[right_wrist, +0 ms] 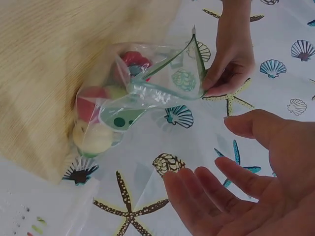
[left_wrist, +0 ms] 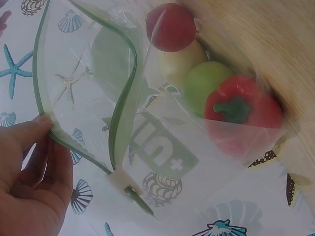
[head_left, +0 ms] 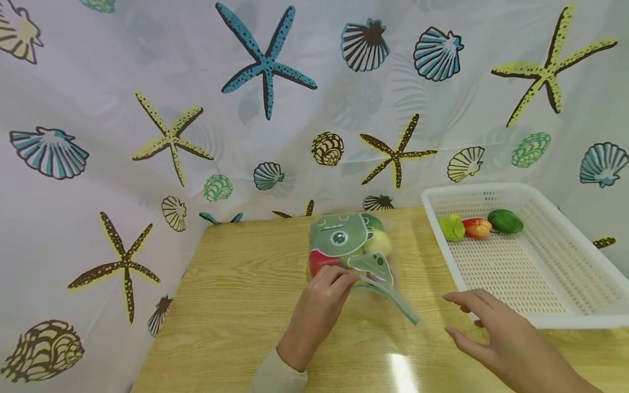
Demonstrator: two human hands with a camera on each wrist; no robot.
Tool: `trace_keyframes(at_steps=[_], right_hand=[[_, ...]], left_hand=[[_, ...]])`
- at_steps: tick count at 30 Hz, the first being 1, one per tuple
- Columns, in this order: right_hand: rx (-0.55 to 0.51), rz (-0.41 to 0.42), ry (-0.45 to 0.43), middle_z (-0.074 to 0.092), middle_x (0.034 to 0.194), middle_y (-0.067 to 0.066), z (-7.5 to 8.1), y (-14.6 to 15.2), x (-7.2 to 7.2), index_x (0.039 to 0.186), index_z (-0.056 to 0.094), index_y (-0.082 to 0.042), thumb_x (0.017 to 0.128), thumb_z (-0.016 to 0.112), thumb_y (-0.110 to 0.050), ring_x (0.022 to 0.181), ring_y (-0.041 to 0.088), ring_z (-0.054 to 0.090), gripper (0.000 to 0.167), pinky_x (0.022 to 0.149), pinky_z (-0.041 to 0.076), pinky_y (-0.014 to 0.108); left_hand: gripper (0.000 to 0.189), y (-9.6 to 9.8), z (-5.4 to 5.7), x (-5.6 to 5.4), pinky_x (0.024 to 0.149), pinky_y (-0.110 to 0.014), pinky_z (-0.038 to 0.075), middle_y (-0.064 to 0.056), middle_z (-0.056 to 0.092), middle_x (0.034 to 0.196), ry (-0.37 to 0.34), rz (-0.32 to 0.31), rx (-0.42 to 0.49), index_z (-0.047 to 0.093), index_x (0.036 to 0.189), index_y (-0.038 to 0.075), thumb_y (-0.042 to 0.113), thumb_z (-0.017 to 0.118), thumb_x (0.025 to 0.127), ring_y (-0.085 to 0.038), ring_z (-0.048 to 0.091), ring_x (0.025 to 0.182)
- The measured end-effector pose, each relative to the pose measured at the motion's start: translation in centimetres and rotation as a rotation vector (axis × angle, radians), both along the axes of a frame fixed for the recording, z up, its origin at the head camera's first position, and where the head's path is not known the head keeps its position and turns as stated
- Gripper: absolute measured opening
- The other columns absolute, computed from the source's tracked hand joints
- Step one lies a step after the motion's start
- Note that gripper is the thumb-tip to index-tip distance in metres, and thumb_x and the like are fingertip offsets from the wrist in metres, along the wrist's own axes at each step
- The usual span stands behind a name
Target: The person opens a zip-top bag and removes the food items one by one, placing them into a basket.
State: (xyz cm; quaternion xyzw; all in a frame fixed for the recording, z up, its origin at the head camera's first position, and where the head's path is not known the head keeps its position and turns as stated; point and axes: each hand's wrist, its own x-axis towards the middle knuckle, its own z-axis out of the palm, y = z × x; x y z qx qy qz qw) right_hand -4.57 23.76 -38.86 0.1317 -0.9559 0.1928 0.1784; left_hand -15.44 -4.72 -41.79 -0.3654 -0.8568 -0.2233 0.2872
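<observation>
A clear zip bag (head_left: 339, 236) with a green cartoon print lies on the wooden table. Inside it are a red bell pepper (left_wrist: 243, 110), a green round fruit (left_wrist: 206, 86), a red round one (left_wrist: 171, 27) and a pale yellow one (right_wrist: 92, 136). My left hand (head_left: 321, 300) pinches one edge of the bag's green-lined mouth between thumb and fingers; the mouth gapes in the left wrist view. My right hand (head_left: 501, 333) hovers between the bag and the white basket, fingers apart, holding nothing.
The white plastic basket (head_left: 444, 267) stands at the right. Along its far left side lie a yellow-green pepper-like piece (head_left: 452, 227), a red-orange piece (head_left: 476, 228) and a dark green oval one (head_left: 505, 221). Behind the table hangs a shell-and-starfish curtain (head_left: 304, 109).
</observation>
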Motion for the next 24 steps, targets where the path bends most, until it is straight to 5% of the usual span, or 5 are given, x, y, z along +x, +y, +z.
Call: trace_keyframes(at_steps=[5,12,24], right_hand=[[0.004,0.057,0.107,0.064,0.105,-0.016,-0.5,-1.3,0.7,0.113,0.068,-0.022,0.067,0.091,-0.024,0.083,-0.001,0.060,0.051,0.064,0.048,0.009],[-0.084,0.222,0.259,0.064,0.099,-0.018,-1.1,-4.0,1.2,0.111,0.069,-0.026,0.091,0.069,-0.049,0.080,-0.005,0.059,0.031,0.066,0.045,0.003],[-0.102,0.285,0.287,0.067,0.105,-0.014,-2.6,-9.4,-1.1,0.109,0.070,-0.020,0.098,0.063,-0.038,0.089,0.004,0.064,0.022,0.079,0.051,0.012]], left_hand=[[0.018,0.1,0.0,0.0,0.084,-0.016,0.056,0.005,0.069,0.098,-0.003,0.002,0.000,0.075,0.104,0.018,0.009,0.075,0.089,-0.008,0.063,0.094],[0.017,0.1,0.0,0.0,0.084,-0.016,0.056,0.005,0.069,0.097,-0.007,-0.001,0.002,0.075,0.104,0.017,0.009,0.074,0.089,-0.009,0.063,0.095],[0.021,0.1,0.2,-0.1,0.084,-0.016,0.056,0.005,0.068,0.097,-0.016,0.006,-0.011,0.074,0.108,0.018,0.009,0.074,0.089,-0.009,0.063,0.094]])
